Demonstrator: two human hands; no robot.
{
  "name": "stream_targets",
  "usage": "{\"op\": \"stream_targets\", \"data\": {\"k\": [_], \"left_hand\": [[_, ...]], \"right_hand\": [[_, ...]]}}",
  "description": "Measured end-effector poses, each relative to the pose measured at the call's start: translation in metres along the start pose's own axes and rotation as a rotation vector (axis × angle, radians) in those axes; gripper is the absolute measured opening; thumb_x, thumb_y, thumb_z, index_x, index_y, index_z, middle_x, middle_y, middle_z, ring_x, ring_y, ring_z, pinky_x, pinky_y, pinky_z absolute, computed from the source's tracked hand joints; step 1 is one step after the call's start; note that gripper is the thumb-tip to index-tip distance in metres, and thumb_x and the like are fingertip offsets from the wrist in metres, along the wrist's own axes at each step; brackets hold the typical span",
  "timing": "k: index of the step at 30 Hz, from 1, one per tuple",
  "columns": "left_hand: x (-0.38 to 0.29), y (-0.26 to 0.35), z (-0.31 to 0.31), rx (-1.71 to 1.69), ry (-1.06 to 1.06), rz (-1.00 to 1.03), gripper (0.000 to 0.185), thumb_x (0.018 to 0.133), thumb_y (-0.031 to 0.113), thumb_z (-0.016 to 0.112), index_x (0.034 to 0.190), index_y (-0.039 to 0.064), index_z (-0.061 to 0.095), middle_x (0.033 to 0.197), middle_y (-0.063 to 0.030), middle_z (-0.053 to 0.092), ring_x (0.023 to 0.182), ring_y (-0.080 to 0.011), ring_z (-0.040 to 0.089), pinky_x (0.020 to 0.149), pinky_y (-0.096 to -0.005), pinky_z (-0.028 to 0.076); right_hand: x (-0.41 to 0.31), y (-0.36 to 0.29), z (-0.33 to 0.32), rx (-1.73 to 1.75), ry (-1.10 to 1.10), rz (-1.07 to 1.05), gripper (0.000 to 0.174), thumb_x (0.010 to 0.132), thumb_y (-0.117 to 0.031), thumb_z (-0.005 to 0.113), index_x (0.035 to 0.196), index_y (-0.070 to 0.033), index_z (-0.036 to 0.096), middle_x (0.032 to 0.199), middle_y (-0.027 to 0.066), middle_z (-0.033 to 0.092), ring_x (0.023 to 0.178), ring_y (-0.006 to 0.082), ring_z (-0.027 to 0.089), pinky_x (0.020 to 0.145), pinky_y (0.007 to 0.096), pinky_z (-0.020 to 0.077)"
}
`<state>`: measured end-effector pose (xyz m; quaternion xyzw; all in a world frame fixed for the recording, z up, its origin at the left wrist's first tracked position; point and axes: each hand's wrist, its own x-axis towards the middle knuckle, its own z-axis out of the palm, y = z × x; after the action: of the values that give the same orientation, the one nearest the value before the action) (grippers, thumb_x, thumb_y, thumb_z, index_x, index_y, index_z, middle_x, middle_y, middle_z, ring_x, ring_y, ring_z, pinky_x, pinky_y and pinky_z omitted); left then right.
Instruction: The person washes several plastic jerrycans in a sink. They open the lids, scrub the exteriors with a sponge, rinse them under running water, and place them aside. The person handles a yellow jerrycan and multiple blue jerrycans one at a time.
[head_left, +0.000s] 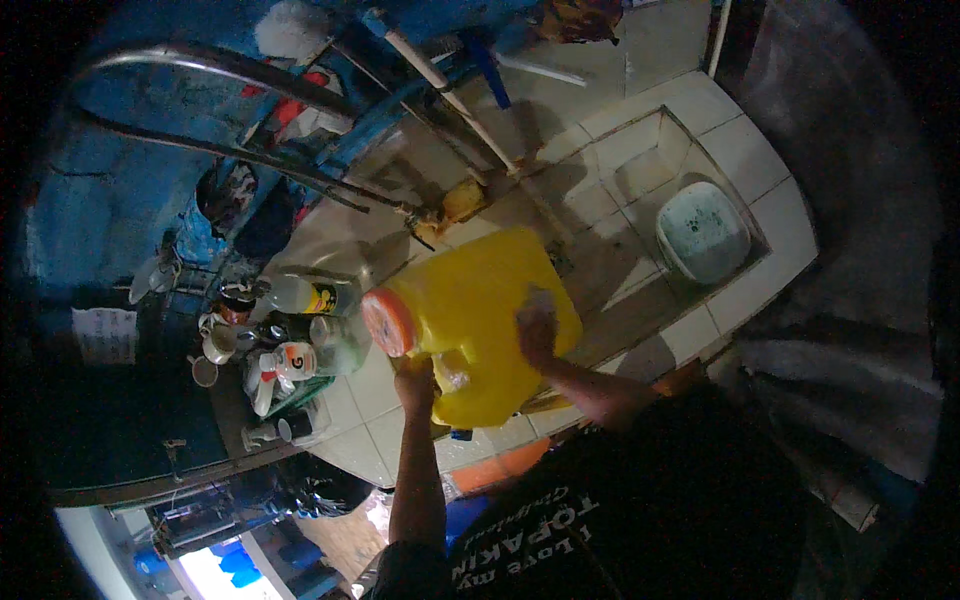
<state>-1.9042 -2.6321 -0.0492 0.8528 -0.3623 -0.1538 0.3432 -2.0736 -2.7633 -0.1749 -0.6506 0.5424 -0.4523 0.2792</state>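
Note:
A large yellow plastic jerrycan (480, 300) with an orange screw cap (389, 322) lies on its side on the tiled counter, at the sink's edge. My left hand (415, 384) grips it just below the cap, by the neck and handle. Against its broad upper face rests my right hand (538, 330), blurred. Something pale grey shows at those fingers, but I cannot tell whether it is a pad or foam. A whitish patch, perhaps suds, marks the jerrycan near the handle.
A pale plastic basin (703, 231) sits in the tiled sink (637, 262). Bottles, among them a clear one with a yellow label (304, 294), and mugs (217, 343) crowd the left end. A curved metal pipe (225, 71) and a white pipe (450, 94) rise behind the counter.

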Motion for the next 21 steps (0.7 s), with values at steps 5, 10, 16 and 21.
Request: {"op": "stream_targets", "data": {"k": [5,10,16,21], "left_hand": [[-0.009,0.029,0.016,-0.23,-0.086,-0.264,0.02,0.078,0.02,0.059,0.085,0.001,0.061,0.057,-0.0057,0.056,0.046,-0.0143,0.055,0.044,-0.03,0.043],[-0.013,0.035,0.016,-0.139,0.073,-0.332,0.025,0.076,0.024,0.061,0.088,0.001,0.059,0.061,-0.0092,0.059,0.05,-0.0175,0.058,0.048,-0.0333,0.046],[-0.012,0.043,0.019,-0.094,0.088,-0.281,0.027,0.076,0.023,0.06,0.089,0.0,0.058,0.066,-0.0136,0.061,0.056,-0.0218,0.061,0.052,-0.0359,0.048],[-0.032,0.07,0.037,-0.16,-0.002,-0.143,0.025,0.077,0.02,0.059,0.089,-0.002,0.057,0.066,-0.0138,0.061,0.054,-0.022,0.06,0.052,-0.0355,0.047]], "right_hand": [[0.038,-0.041,0.011,0.388,-0.336,-0.261,0.043,0.083,-0.017,0.052,0.123,-0.004,0.047,0.123,0.0165,0.049,0.113,0.0307,0.047,0.096,0.04,0.0376],[0.006,0.026,-0.025,0.237,-0.485,0.235,0.038,0.092,-0.023,0.04,0.124,-0.002,0.046,0.117,0.0178,0.052,0.111,0.0311,0.048,0.096,0.0404,0.0377],[0.008,-0.094,-0.043,0.354,-0.42,-0.47,0.042,0.081,-0.017,0.057,0.119,-0.001,0.049,0.114,0.022,0.051,0.109,0.0392,0.046,0.094,0.0464,0.0365],[0.113,-0.162,-0.028,0.264,-0.618,-0.33,0.042,0.081,-0.012,0.055,0.122,-0.002,0.047,0.125,0.0227,0.045,0.115,0.0401,0.043,0.098,0.0424,0.0348]]}}
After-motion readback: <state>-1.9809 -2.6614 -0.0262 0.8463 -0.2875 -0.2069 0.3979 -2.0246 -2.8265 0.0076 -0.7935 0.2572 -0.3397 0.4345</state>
